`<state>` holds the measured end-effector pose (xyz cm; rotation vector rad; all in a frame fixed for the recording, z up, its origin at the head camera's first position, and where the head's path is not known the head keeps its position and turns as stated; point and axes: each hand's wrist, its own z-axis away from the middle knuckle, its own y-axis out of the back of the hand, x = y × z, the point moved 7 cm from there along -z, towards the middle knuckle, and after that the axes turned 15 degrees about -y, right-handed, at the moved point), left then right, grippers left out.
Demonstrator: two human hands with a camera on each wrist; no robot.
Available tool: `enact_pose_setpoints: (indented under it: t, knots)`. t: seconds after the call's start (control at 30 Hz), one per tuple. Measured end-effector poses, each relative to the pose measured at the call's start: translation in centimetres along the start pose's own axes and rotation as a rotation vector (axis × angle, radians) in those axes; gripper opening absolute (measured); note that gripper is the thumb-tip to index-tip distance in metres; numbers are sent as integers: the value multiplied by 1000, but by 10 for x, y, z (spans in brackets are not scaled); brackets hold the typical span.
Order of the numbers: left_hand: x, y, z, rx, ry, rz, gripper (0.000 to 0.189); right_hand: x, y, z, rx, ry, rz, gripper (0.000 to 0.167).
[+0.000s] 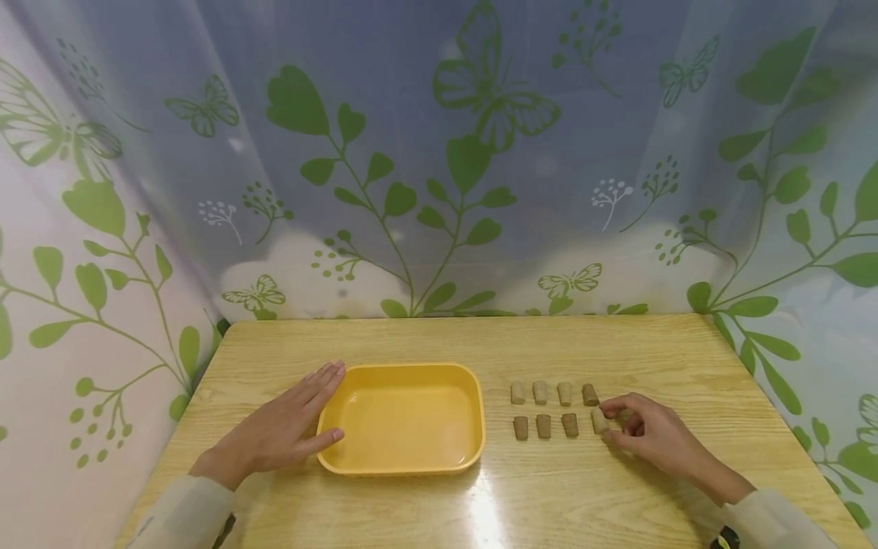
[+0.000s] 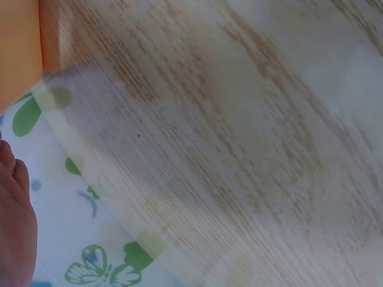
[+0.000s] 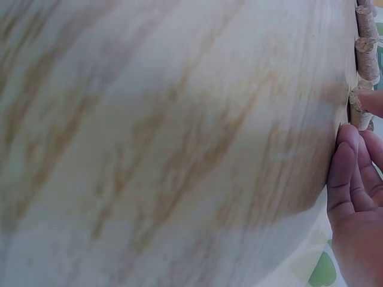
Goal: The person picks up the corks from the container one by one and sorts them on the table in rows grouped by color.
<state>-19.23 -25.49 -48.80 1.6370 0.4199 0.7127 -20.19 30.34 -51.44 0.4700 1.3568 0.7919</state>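
Note:
Two rows of small tapered corks, pale and darker brown, lie on the table right of a yellow tray (image 1: 401, 469). With thumb and index finger my right hand (image 1: 652, 435) pinches the pale cork (image 1: 600, 421) at the right end of the near row. Just beyond it is a dark cork (image 1: 590, 394), close to the fingertips. My left hand (image 1: 288, 423) rests on the tray's left rim, its fingers straight. The right wrist view has the held cork (image 3: 358, 113) at its right edge. In the left wrist view, only part of the left hand (image 2: 17, 221) appears.
A wood-grain table (image 1: 411, 339) carries everything. Behind and beside it hang curtains (image 1: 411, 252) printed with green leaves and butterflies. The tray's floor is bare. A dark cork (image 1: 570, 425) lies just left of the held one.

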Motion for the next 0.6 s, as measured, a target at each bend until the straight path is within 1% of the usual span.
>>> enact_pose_setpoints:
  t: [0.37, 0.47, 0.6]
  knots:
    - [-1, 0, -2, 3, -2, 9, 91, 0, 2, 3, 14, 12, -3, 39]
    - [0, 0, -2, 2, -1, 13, 91, -2, 4, 5, 47, 14, 7, 35]
    - [1, 1, -2, 1, -5, 17, 91, -9, 13, 6, 92, -3, -14, 29]
